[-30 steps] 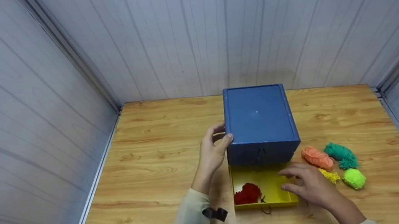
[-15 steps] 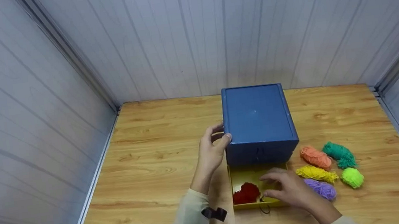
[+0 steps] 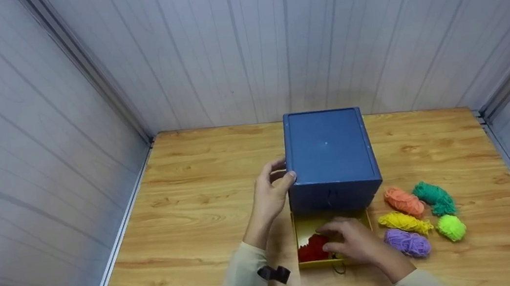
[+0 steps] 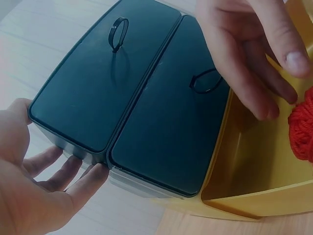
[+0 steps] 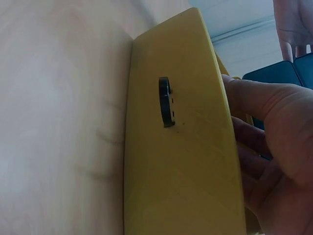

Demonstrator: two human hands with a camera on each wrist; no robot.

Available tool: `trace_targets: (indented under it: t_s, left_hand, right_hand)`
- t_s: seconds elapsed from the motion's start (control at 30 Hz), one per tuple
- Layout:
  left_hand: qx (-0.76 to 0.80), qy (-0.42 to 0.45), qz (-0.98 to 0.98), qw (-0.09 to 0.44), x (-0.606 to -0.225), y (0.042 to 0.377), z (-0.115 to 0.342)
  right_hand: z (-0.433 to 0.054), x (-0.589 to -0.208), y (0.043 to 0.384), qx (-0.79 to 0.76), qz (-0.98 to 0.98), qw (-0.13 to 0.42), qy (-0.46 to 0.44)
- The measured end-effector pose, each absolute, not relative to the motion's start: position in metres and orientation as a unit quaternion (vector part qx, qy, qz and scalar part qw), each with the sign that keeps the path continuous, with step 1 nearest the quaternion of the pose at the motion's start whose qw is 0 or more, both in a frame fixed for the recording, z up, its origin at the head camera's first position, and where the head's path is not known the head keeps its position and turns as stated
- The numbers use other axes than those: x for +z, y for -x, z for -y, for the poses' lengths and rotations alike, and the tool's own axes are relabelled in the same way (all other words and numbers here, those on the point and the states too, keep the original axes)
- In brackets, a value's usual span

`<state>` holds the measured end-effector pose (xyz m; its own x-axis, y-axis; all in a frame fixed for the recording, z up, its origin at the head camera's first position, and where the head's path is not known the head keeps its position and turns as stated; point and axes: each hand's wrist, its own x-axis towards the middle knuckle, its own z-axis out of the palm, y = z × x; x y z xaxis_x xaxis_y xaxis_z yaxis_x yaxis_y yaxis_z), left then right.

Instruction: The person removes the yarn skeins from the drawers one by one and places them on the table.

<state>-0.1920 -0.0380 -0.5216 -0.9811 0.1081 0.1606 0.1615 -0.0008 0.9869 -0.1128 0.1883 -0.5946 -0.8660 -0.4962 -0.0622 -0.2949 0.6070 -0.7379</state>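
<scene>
A blue drawer cabinet (image 3: 327, 146) stands on the table. My left hand (image 3: 269, 197) rests against its left side, thumb at the top front corner. In the left wrist view, its fingertips touch the side of the dark drawer fronts (image 4: 156, 117). The yellow bottom drawer (image 3: 307, 222) is pulled out, with a red yarn ball (image 3: 312, 248) in its left part. My right hand (image 3: 354, 240) is inside the drawer, fingers loosely bent above and beside the red yarn. The left wrist view shows a small gap between them. The drawer's front hides some right fingers in the right wrist view.
On the table right of the drawer lie orange yarn (image 3: 404, 202), teal yarn (image 3: 434, 198), yellow yarn (image 3: 404, 222), purple yarn (image 3: 407, 242) and a lime yarn ball (image 3: 451, 227). A black loop handle (image 5: 166, 102) sticks out from the yellow drawer front. Panel walls (image 3: 222, 44) enclose the table.
My right hand has moved left across the yellow drawer to the red yarn, uncovering the yellow and purple yarn. My left hand stays at the cabinet's side.
</scene>
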Motion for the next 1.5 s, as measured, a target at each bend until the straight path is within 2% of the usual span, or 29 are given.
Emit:
trace_targets:
  t_s: [0.47,1.07,1.5]
  left_hand:
    - [-0.699,0.092,0.709,0.020,-0.522,0.192,0.038]
    - [-0.695,0.091,0.714,0.017,-0.520,0.192,0.037]
    - [-0.702,0.091,0.706,0.012,-0.521,0.193,0.037]
  right_hand:
    - [-0.175,-0.603,0.117,-0.341,-0.893,0.154,0.251]
    - [-0.174,-0.604,0.122,-0.350,-0.894,0.168,0.224]
    - [-0.182,-0.601,0.115,-0.376,-0.887,0.110,0.245]
